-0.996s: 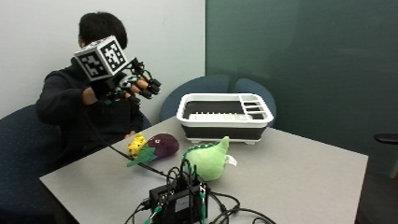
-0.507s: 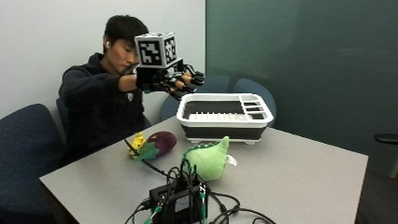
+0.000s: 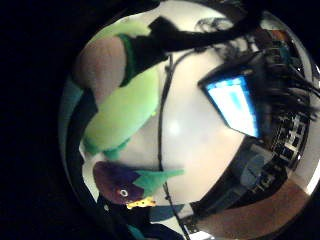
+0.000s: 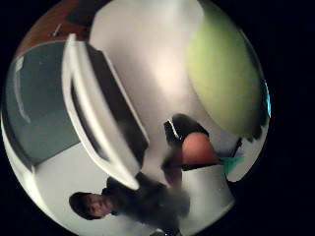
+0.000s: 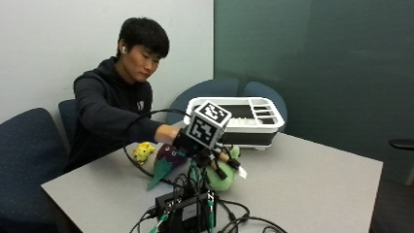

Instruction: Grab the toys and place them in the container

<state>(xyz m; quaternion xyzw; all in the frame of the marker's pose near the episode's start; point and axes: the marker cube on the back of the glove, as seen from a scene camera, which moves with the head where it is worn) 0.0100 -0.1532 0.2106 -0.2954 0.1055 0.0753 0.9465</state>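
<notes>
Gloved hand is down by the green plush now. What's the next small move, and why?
Probably lower the right hand the last bit onto the green plush toy and close a grip on it. The hand sits right over that toy, which fills the palm views, while the purple plush lies beside it and the white container waits behind.

Room evenly lit, soft shadows under toys on table (image 5: pixel 310 179). Palm views dim w/ black surround, heavy fisheye bending at edges. Glare patch on tabletop below right hand (image 5: pixel 207 153). Container (image 4: pixel 106 123) rim smeared, close green plush (image 4: pixel 224 83) soft.
</notes>
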